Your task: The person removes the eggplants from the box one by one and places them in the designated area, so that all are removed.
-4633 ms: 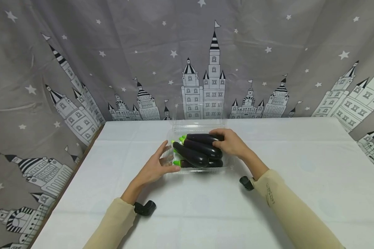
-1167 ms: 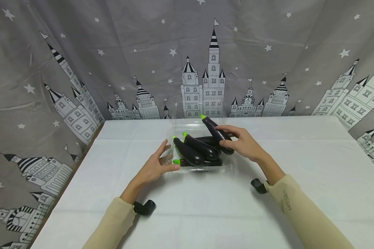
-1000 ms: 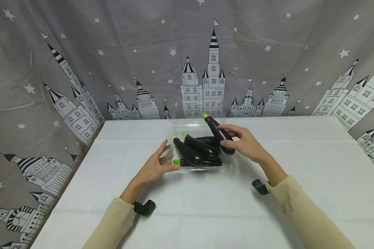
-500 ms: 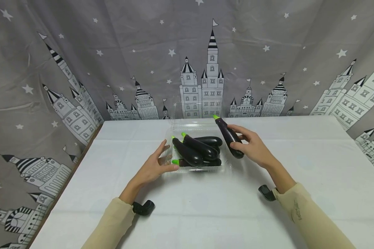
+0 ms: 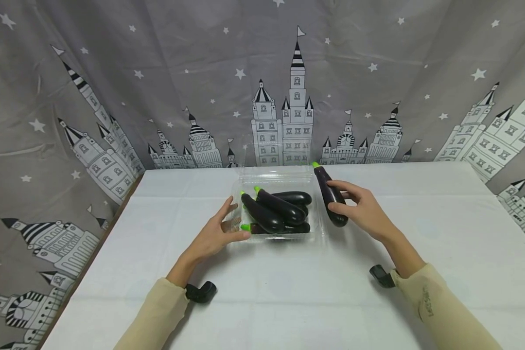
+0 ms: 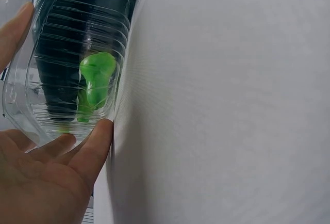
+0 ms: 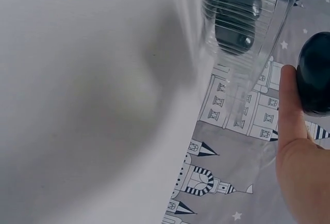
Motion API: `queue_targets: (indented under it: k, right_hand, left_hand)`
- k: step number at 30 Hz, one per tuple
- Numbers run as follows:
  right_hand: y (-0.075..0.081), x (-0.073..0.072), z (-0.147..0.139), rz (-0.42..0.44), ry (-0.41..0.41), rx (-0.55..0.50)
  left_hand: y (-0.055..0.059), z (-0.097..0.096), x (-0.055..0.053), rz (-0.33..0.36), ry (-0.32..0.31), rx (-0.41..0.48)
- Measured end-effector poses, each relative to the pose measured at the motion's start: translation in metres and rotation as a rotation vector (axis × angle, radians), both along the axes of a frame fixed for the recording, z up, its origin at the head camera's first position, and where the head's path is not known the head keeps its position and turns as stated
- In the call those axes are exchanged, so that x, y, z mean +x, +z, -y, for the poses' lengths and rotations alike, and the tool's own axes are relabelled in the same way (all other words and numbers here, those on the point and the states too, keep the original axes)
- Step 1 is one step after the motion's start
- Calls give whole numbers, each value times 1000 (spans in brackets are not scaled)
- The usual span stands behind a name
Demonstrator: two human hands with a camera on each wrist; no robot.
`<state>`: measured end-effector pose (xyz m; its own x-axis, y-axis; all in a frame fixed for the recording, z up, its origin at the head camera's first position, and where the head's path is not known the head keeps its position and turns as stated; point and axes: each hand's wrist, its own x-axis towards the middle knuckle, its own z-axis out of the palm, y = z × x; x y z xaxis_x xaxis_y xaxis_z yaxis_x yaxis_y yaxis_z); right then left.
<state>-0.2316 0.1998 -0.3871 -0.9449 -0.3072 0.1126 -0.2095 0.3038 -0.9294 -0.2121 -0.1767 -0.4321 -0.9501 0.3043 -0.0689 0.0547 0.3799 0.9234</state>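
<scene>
In the head view, my right hand (image 5: 360,209) pinches a dark purple eggplant (image 5: 329,194) with a green stem, held just right of the clear plastic clamshell container (image 5: 317,228). The right wrist view shows that eggplant (image 7: 315,74) raised off the table, with the thumb (image 7: 293,105) against it. Several more eggplants (image 5: 282,205) lie piled in the container, whose lid (image 5: 277,150) stands up at the back. My left hand (image 5: 212,236) rests at the container's left front corner. Its fingers, fairly straight and spread, touch the ribbed wall (image 6: 77,79) in the left wrist view.
A white cloth (image 5: 262,301) covers the table. Behind it hangs a grey curtain (image 5: 192,48) printed with castles and stars. The table's brown left edge (image 5: 113,221) shows beside the curtain.
My right hand has lifted one eggplant from the back of the container and carried it rightward past the right wall. The left hand stays at the left corner.
</scene>
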Motion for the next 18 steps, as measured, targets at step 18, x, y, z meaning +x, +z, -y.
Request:
queue_targets:
  k: [18]
  right_hand:
    - [-20,5,-12,65,-59,30]
  left_hand:
    - [0,1,0,1,-8,0]
